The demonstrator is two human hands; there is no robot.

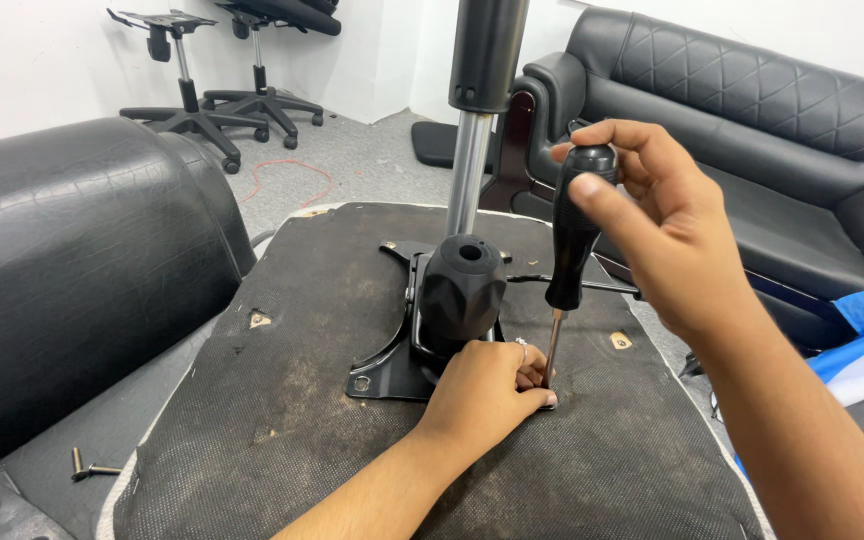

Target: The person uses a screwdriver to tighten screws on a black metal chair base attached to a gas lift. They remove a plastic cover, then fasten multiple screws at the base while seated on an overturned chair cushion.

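One screwdriver stands upright over the upturned underside of a chair seat, a broad flat panel covered in coarse black woven fabric, dusty and scuffed, with a pale piped edge. The right hand wraps the screwdriver's smooth black handle, its fingers curled over the rounded top and the thumb pressed against the side; the thin metal shaft drops straight down to the seat. The left hand rests on the fabric at the foot of the shaft, its fingers closed loosely about the tip, so whatever the tip meets is hidden. Just beside that hand sits one black metal mounting plate with curved arms and a bolt hole at its near corner, and on it one faceted black plastic housing with a round hole in its top. Behind the housing rises one gas-lift column, polished steel below and a black sleeve above. A thin black lever runs out to the right from the mechanism. On the floor to the lower left lie two loose bolts. A padded black leather chair back lies at left, one quilted black leather sofa stands at right, and two wheeled chair bases stand well apart by the far wall.
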